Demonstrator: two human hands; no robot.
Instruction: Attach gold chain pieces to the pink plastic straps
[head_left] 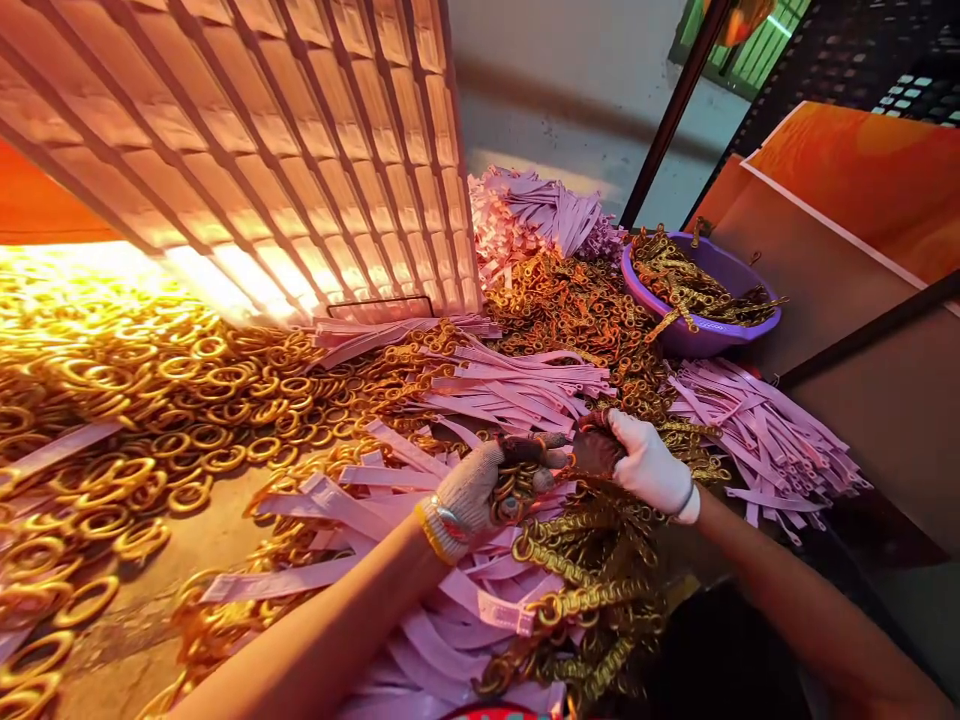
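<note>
My left hand [480,492], in a knit glove with dark fingertips, is cupped around several small gold metal rings [517,482]. Beside it, my right hand [651,462], in a white glove with dark fingertips, is closed. Something dark brown [596,452] shows between the two hands; what it is I cannot make out. Below them lie pink straps [450,600] with stitched ends. Gold braided chain pieces [585,565] with rings at their ends are heaped under my right hand, and one pink strap end reaches a chain's ring.
Loose gold rings [187,380] cover the left of the surface. A ridged pale panel [300,150] stands behind them, brightly lit at its foot. At the back right, a purple basin [705,335] holds gold chains. A bundle of pink straps [772,440] lies in front of it.
</note>
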